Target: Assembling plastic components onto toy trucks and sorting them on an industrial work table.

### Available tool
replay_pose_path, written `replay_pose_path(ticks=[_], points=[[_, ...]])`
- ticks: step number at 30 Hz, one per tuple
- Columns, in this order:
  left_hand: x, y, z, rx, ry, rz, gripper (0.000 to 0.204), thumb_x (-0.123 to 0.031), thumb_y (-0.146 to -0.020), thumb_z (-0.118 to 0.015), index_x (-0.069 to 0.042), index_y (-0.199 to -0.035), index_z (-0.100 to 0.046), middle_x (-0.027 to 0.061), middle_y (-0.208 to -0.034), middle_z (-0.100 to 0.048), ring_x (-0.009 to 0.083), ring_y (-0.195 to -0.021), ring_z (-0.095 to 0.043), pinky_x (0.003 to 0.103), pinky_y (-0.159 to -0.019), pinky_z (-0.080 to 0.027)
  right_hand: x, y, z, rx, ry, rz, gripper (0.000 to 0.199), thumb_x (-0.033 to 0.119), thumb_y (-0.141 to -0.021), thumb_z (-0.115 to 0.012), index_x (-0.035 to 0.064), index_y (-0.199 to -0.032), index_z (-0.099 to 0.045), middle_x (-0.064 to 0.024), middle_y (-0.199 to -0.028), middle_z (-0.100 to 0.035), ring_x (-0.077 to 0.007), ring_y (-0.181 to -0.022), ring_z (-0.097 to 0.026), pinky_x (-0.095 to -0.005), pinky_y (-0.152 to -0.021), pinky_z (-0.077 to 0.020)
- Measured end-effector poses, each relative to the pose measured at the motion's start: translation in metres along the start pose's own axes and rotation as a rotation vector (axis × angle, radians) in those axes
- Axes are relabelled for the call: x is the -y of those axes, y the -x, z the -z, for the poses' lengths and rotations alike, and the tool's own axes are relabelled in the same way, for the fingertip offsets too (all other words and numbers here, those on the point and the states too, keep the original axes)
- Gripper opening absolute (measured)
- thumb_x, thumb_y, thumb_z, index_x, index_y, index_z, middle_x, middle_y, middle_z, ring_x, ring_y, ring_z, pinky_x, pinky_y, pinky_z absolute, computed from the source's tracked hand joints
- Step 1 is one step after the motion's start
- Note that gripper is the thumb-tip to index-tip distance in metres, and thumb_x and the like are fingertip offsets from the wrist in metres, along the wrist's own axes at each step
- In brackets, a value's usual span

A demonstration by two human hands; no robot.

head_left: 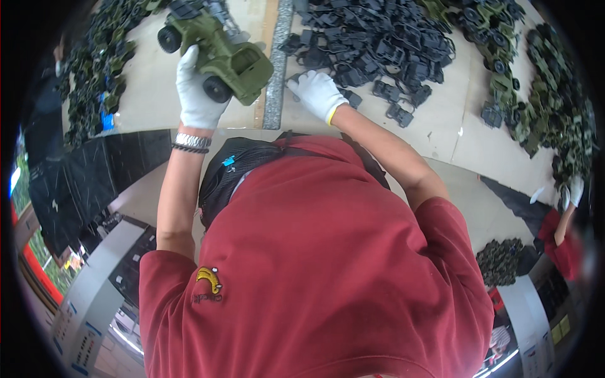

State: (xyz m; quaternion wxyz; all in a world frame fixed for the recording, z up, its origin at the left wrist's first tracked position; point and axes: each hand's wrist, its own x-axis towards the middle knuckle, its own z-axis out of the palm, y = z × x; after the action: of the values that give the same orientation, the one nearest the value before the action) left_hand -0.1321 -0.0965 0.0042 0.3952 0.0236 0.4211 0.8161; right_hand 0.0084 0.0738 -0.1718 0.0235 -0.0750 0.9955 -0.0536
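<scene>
My left hand point(200, 94), in a white glove, is wrapped round the side of a green toy truck point(217, 53) with black wheels, raised above the table and tilted. My right hand point(315, 93), gloved in white with a yellow cuff edge, rests low at the near left edge of a heap of dark grey plastic parts point(378, 41). Its fingers are curled together, and a bit of something greyish shows at the fingertips; what it is I cannot make out.
A grey speckled strip point(275, 94) runs across the pale table point(435, 126) between my hands. Green toy vehicles point(94, 69) crowd the left side, and more green vehicles point(535, 94) line the right. At the far right a co-worker's gloved hand point(576, 190) reaches to them.
</scene>
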Motion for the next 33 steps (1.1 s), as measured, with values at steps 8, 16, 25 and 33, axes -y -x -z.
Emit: replay_pose_path(ticks=[8,16,25,33], points=[[0.014,-0.007,-0.032,0.057,-0.033,0.13,0.074,-0.048,-0.095,-0.055,-0.001,-0.149,-0.038,0.0257,-0.145,-0.047,0.0429,-0.132,-0.05,0.057,-0.111,-0.041,-0.093,0.16,0.095,-0.359,-0.18,-0.477,0.046,0.012,-0.072,-0.076,0.0168,-0.117,-0.067,-0.0099,-0.1,-0.065,-0.0326,-0.092,-0.06,-0.0423,-0.08,-0.0507],[0.059,-0.036,-0.104,0.344,-0.075,0.312,0.05,-0.03,-0.099,-0.06,-0.004,-0.14,-0.05,0.0169,-0.133,-0.061,0.0289,-0.124,-0.06,0.044,-0.107,-0.048,-0.17,0.322,0.02,0.001,0.016,-0.492,0.025,0.003,-0.076,-0.063,0.0165,-0.096,-0.067,-0.0118,-0.122,-0.065,-0.0374,-0.111,-0.059,-0.0447,-0.088,-0.0515],[0.121,-0.041,-0.165,0.13,-0.049,0.49,0.028,-0.028,-0.094,-0.07,-0.01,-0.115,-0.066,0.0034,-0.113,-0.068,0.0179,-0.105,-0.066,0.037,-0.094,-0.054,-0.146,0.304,-0.007,-0.195,-0.028,-0.972,0.064,0.04,-0.075,-0.082,0.0241,-0.134,-0.062,-0.0148,-0.133,-0.058,-0.0422,-0.117,-0.053,-0.0517,-0.095,-0.0488],[0.146,-0.021,-0.198,0.18,-0.237,0.171,0.029,-0.016,-0.091,-0.073,-0.006,-0.117,-0.065,0.0048,-0.104,-0.069,0.014,-0.094,-0.066,0.034,-0.081,-0.056,-0.102,0.229,0.164,-0.825,-0.783,-0.79,0.057,0.026,-0.076,-0.083,0.0138,-0.129,-0.066,-0.0107,-0.107,-0.06,-0.0235,-0.092,-0.062,-0.0343,-0.084,-0.0525]])
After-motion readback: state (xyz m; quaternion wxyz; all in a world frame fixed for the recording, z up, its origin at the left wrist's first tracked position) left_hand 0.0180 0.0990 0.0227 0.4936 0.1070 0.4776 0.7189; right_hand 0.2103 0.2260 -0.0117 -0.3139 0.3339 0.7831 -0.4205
